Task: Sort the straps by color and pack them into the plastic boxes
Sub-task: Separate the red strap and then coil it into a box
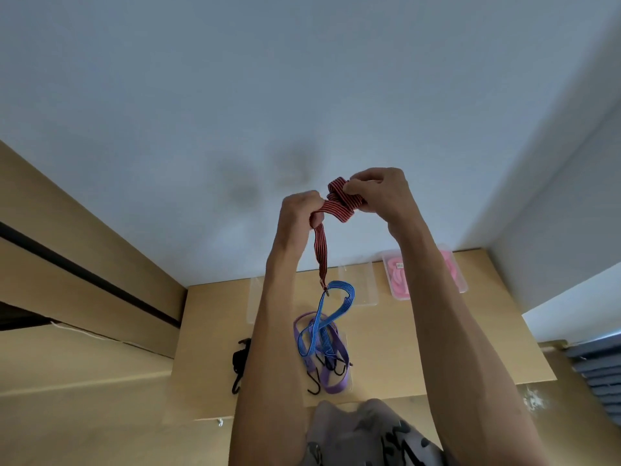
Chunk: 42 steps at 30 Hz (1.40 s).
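Both my hands are raised in front of the wall with a red striped strap between them. My left hand grips one part of it, and my right hand pinches the folded bundle. The strap's free end hangs down to a metal hook. Below, on the wooden table, a blue strap and a purple strap lie tangled with black hooks. A black strap lies left of my left forearm. A clear box holds pink straps.
Two clear plastic boxes stand at the table's back edge by the wall, left of the pink one. A wooden cabinet rises on the left. A grey slatted object is at the right edge.
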Each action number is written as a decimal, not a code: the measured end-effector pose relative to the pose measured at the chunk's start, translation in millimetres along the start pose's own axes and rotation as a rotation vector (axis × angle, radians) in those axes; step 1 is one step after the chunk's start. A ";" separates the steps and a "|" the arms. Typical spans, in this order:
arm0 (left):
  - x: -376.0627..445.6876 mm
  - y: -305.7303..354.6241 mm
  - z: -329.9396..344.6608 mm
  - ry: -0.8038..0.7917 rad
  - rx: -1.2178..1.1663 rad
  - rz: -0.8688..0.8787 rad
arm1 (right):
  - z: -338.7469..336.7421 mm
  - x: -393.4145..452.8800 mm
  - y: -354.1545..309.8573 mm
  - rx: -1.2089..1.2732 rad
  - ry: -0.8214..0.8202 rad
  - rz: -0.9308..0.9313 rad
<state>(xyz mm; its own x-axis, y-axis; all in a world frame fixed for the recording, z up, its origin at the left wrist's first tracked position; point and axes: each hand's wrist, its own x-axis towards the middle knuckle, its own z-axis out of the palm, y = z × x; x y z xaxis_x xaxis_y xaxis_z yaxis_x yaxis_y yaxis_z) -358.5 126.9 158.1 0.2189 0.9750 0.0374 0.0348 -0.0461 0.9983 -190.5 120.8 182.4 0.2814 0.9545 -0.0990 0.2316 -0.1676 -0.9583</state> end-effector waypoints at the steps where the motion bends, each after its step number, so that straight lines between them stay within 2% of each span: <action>1: 2.6 6.2 -0.1 -0.016 0.057 0.026 | 1.5 0.3 1.4 0.038 0.003 -0.003; 3: 6.2 15.1 -1.2 -0.055 0.156 0.048 | 5.1 1.1 3.8 0.084 0.013 -0.007; 7: 0.1 24.5 -5.4 -0.090 0.164 0.127 | 5.4 1.5 9.5 0.194 -0.011 0.016; 9: -2.1 20.6 -4.5 0.033 0.251 0.176 | 1.9 0.9 12.4 0.295 -0.053 0.011; 12: -1.4 7.3 -3.2 0.299 0.515 0.219 | -6.2 5.1 18.4 0.409 -0.156 0.019; 15: -3.1 -16.7 -5.6 0.355 0.611 0.024 | -7.1 9.3 27.6 0.298 -0.379 0.048; 19: -3.7 -37.2 -7.8 0.257 0.382 -0.101 | 6.3 4.7 53.8 0.137 -0.660 0.190; 21: -1.7 -40.9 -6.5 0.181 0.219 -0.132 | 17.5 -4.6 72.7 0.194 -0.773 0.235; 22: -1.1 -44.1 -5.8 0.130 0.133 -0.136 | 22.9 -8.6 82.3 0.242 -0.773 0.250; 24: -1.9 -59.7 -5.4 0.077 -0.022 -0.159 | 31.4 -14.3 101.1 0.350 -0.671 0.293; 26: -3.4 -90.5 -3.9 0.210 -0.043 -0.217 | 37.3 -16.0 120.7 0.442 -0.517 0.340; 29: -14.4 -163.4 3.6 0.519 0.203 -0.427 | 48.7 -12.0 154.8 0.372 -0.264 0.444; 30: -21.3 -190.6 7.0 0.546 0.285 -0.532 | 55.5 -8.8 170.2 0.301 -0.185 0.509; 32: -39.1 -244.2 14.9 0.431 0.389 -0.714 | 72.6 -4.4 201.2 0.211 -0.073 0.665; 34: -53.7 -286.6 21.2 0.298 0.449 -0.819 | 89.3 -0.4 232.6 0.181 0.028 0.771; 39: -57.4 -339.1 27.8 0.142 0.655 -0.784 | 114.4 0.9 296.9 0.061 0.243 0.877; 42: -43.0 -346.3 33.1 0.208 0.748 -0.720 | 118.0 -11.7 320.1 0.007 0.328 0.954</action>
<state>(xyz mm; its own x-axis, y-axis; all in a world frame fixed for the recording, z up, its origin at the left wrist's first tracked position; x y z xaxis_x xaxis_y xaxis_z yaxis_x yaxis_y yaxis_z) -347.6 93.7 -190.7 -0.2610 0.8404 -0.4750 0.6970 0.5045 0.5095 -229.5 85.0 -154.9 0.5890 0.3067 -0.7477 -0.2296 -0.8235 -0.5187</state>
